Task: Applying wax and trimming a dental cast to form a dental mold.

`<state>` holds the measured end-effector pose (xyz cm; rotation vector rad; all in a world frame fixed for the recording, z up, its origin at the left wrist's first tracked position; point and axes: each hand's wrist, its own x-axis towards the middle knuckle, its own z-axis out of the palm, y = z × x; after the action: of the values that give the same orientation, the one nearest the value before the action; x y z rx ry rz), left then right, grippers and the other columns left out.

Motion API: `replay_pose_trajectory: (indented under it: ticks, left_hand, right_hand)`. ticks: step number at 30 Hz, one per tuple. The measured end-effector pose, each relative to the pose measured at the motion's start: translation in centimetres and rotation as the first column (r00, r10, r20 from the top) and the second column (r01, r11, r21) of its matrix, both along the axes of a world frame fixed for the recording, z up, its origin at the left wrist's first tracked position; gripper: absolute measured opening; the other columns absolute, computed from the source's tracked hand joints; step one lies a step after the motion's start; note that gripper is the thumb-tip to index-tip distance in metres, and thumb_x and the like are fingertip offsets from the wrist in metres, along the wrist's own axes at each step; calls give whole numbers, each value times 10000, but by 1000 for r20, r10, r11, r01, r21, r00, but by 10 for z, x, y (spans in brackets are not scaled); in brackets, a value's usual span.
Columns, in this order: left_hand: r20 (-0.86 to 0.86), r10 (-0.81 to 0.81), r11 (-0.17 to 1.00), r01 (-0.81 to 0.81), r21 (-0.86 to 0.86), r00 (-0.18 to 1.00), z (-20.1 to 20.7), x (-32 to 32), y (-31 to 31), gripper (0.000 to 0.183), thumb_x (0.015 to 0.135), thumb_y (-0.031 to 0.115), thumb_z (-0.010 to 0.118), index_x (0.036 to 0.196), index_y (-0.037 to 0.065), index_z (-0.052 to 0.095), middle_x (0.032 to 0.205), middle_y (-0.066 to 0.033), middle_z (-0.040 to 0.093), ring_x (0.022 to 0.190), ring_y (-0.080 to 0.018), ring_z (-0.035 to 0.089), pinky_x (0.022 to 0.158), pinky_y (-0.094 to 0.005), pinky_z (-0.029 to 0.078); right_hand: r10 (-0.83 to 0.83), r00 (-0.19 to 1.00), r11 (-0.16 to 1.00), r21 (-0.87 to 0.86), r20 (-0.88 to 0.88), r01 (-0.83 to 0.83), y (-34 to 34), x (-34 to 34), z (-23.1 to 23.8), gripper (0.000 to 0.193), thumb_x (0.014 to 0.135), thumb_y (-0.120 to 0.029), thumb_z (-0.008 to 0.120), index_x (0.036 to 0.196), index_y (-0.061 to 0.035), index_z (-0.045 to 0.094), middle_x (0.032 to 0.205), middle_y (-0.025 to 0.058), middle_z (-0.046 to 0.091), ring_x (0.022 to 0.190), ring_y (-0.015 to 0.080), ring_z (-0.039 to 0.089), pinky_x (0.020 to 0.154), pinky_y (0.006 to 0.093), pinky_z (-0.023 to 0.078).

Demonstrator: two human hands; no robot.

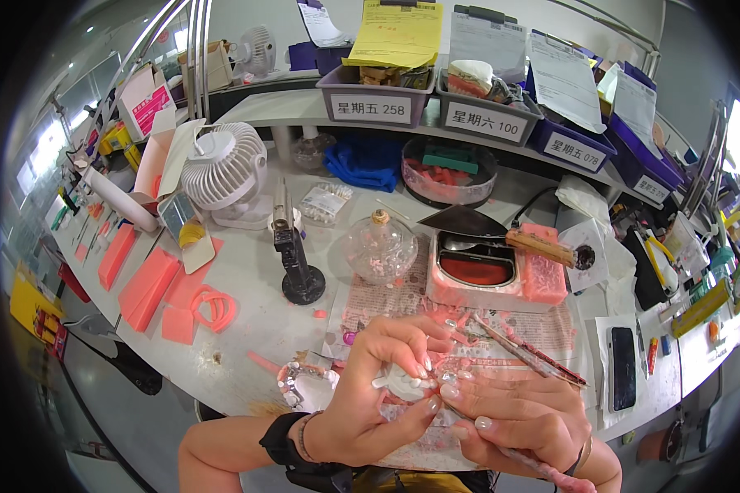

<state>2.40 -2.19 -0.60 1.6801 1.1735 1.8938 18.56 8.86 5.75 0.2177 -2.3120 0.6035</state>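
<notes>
My left hand (378,361) is closed around a small white dental model (401,384) with teeth and pink wax on it, thumb and fingertips gripping its edges. In my right hand (522,411) is a thin wax carving tool (543,470), its pink-smeared handle slanting down to the lower right. The tool's tip meets the model between both hands, though fingers hide the exact contact. Beside my left wrist lies another dental model (311,390) with white teeth and pink wax along its rim. Wax-stained tools (534,353) rest on newspaper (543,324) beyond my right hand.
A wax heater (478,283) with red wax stands ahead, near a glass spirit lamp (381,246) and a black torch (296,263). Pink wax sheets (148,287) and a white fan (224,172) are left. A phone (622,368) lies right; labelled bins (378,103) line the shelf.
</notes>
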Motion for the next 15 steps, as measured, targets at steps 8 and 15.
replay_pose_trajectory:
  ticks: [8, 15]
  left_hand:
    - [169, -117, 992, 125, -35, 979, -1, 1, 2, 375, 820, -27, 623, 1091, 72, 384, 1080, -115, 417, 1215, -348, 472, 1001, -528, 457]
    - [311, -219, 976, 205, 79, 925, -1, 2, 0, 369, 829, -41, 639, 1090, 73, 405, 1087, -118, 430, 1228, -303, 483, 1022, -485, 419]
  right_hand:
    - [51, 999, 999, -12, 17, -50, 8, 3, -6, 411, 798, 28, 750, 1025, -67, 420, 1016, 194, 719, 878, 334, 740, 779, 421, 614]
    - [-28, 975, 868, -489, -219, -85, 17, 2, -25, 285, 810, 94, 732, 952, -25, 515, 1041, 295, 689, 906, 339, 732, 713, 359, 610]
